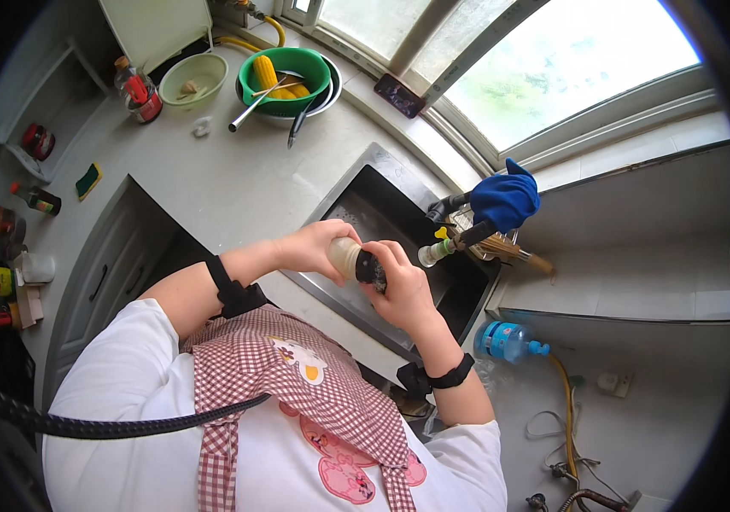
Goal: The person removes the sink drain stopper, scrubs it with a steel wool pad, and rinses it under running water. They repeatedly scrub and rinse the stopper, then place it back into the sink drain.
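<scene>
Over the near edge of a dark sink (355,179), my left hand (317,249) grips the pale body of a small jar (342,256). My right hand (400,281) is closed around the jar's black end (368,267), which has whitish foam or residue on it. The jar lies tilted sideways between both hands. A faucet with a pale green and clear nozzle (435,253) reaches over the basin just beyond my right hand, and a blue cloth (506,198) is draped over the faucet.
Up the counter stand a green colander (320,70) with corn, a pale green bowl (221,73) and a sauce bottle (141,96). A sponge (88,182) lies at left. A phone (398,96) rests by the window; a blue soap bottle (509,341) is right of the sink.
</scene>
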`<state>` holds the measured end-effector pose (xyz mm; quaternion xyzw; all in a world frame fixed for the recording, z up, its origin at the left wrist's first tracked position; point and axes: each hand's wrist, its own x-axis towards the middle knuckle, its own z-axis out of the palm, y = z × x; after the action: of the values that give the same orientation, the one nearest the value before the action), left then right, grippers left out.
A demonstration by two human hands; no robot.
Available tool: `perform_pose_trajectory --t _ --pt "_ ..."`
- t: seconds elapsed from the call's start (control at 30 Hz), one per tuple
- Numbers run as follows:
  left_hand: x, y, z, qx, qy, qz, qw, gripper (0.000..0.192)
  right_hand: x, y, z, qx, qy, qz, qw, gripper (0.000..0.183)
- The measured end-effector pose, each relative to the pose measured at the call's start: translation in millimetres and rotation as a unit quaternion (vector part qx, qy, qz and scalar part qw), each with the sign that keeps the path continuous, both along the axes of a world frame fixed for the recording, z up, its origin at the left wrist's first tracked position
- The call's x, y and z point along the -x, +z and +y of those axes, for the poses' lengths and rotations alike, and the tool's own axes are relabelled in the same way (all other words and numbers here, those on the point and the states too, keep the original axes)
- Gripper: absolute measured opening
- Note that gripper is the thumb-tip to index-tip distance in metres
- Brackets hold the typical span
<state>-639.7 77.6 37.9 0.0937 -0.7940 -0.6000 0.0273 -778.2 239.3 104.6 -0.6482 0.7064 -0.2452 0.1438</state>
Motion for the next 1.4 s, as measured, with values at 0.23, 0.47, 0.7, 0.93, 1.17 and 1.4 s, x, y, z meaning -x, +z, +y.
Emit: perform_pose_trajectory --t 0.23,0.47,0.7,0.93,1.17,1.4 --pt "-7.7 -12.0 -20.4 -0.153 -0.039 0.000 0.987 0.061 3.0 21.6 3.2 0.027 -0.004 0.023 0.999 0.055" --pt "-62.6 -55.4 -61.2 -0.036 0.133 0.024 0.990 0.063 -2.4 -20.3 12.8 0.095 -0.176 -0.033 0.979 0.054" --pt "-149.0 -129.2 -120.5 -0.108 0.328 0.037 0.938 0.065 -9.5 -70.5 13.1 0.057 -0.252 -0.127 0.958 0.053" --pt "-199.2 -193.9 -206.5 0.113 0.542 -0.028 0.832 0.063 -14.7 -81.8 9.0 0.043 -0.326 -0.362 0.872 0.056" --pt "-260.2 -234.8 -284.3 0.213 0.614 -0.101 0.754 0.064 -35.1 -70.3 3.8 0.088 -0.303 -0.585 0.747 0.061" --pt "-270.3 -238.9 -292.3 0.247 0.619 -0.125 0.735 0.070 -52.4 -61.6 5.1 0.107 -0.298 -0.609 0.728 0.062"
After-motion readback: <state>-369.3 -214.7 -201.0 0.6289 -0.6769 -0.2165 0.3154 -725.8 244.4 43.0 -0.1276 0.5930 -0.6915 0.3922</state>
